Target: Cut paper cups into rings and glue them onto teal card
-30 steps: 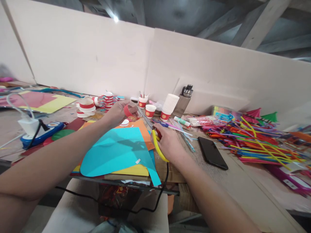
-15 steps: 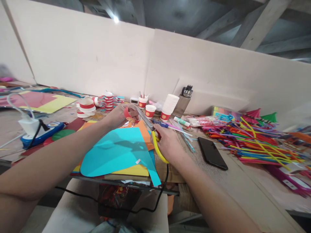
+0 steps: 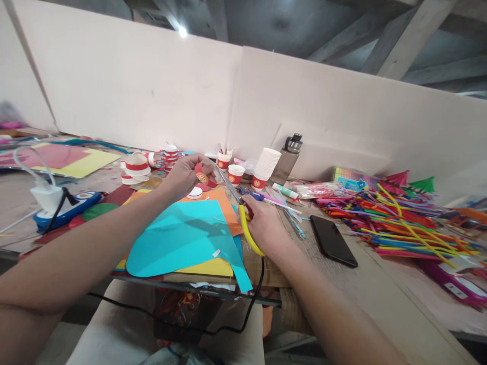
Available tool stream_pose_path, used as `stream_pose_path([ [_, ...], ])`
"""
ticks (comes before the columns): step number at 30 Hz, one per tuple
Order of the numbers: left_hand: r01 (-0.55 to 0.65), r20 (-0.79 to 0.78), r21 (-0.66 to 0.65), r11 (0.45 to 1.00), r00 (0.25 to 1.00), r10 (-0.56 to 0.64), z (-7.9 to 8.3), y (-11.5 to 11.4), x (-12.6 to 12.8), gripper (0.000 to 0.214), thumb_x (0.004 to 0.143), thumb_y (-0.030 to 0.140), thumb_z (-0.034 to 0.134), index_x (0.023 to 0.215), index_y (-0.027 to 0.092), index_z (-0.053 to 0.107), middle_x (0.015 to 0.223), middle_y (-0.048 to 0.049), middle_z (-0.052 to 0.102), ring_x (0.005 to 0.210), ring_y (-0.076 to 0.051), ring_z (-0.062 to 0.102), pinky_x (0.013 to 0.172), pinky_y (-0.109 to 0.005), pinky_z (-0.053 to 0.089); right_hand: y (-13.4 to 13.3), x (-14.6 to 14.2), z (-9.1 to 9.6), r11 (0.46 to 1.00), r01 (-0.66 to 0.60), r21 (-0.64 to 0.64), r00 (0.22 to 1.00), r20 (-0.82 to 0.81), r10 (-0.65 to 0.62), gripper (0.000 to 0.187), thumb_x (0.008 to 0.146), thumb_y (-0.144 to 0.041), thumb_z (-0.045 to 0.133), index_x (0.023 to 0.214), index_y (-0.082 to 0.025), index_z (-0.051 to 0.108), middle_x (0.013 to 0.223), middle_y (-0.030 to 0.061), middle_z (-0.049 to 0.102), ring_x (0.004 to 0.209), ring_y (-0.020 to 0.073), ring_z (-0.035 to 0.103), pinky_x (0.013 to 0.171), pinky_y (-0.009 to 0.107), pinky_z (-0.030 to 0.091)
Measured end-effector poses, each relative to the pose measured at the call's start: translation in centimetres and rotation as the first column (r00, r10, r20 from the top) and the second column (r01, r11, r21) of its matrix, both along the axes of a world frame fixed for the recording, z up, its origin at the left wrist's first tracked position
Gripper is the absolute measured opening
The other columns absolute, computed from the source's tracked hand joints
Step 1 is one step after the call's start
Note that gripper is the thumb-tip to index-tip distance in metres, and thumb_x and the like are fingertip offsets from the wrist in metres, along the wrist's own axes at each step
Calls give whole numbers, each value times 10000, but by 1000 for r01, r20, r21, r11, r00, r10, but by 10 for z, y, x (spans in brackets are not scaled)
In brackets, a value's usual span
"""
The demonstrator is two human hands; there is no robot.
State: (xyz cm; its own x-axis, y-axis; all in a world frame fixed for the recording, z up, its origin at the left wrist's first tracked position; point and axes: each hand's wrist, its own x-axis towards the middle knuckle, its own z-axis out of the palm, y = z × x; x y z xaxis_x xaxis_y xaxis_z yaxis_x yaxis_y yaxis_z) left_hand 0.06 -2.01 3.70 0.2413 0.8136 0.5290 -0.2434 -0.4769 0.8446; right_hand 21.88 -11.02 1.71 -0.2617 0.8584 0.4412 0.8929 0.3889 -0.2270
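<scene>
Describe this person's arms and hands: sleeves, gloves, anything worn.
The left forearm and right forearm are bare to the frame's edge, no sleeve in view. The left hand and right hand wear no gloves; no watch, bracelet or ring is visible.

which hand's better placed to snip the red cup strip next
Right, most likely: the right hand grips the yellow scissors, blades reaching toward the red cup strip, which the left hand pinches.
</scene>
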Motion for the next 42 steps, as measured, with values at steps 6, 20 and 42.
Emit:
stream_pose_path([
  [6,37,-157,-18,999,987,-39,-3,-7,5,343,750,455,787,808,138,670,669,-33,675,600,-138,631,585,-251,506,1,-1,-4,999,30,16,999,18,-30,345,861,-185,528,1189,-196,631,993,95,699,828,212,599,692,292,360],
  [20,242,-22,-121,963,969,-246,-9,-4,5,358,703,435,831,690,150,615,642,-22,614,517,-126,590,487,-252,472,-1,-2,1,1000,17,-8,997,75,-17,312,869,-169,523,1155,-204,643,855,59,720,726,196,599,621,275,332],
  [42,-117,-107,-11,993,988,115,-5,-7,3,275,772,384,772,715,153,633,630,-22,660,576,-117,597,563,-224,486,4,1,-8,998,53,-45,994,95,-48,395,845,-122,494,1210,-210,617,943,74,726,796,209,634,647,283,354],
])
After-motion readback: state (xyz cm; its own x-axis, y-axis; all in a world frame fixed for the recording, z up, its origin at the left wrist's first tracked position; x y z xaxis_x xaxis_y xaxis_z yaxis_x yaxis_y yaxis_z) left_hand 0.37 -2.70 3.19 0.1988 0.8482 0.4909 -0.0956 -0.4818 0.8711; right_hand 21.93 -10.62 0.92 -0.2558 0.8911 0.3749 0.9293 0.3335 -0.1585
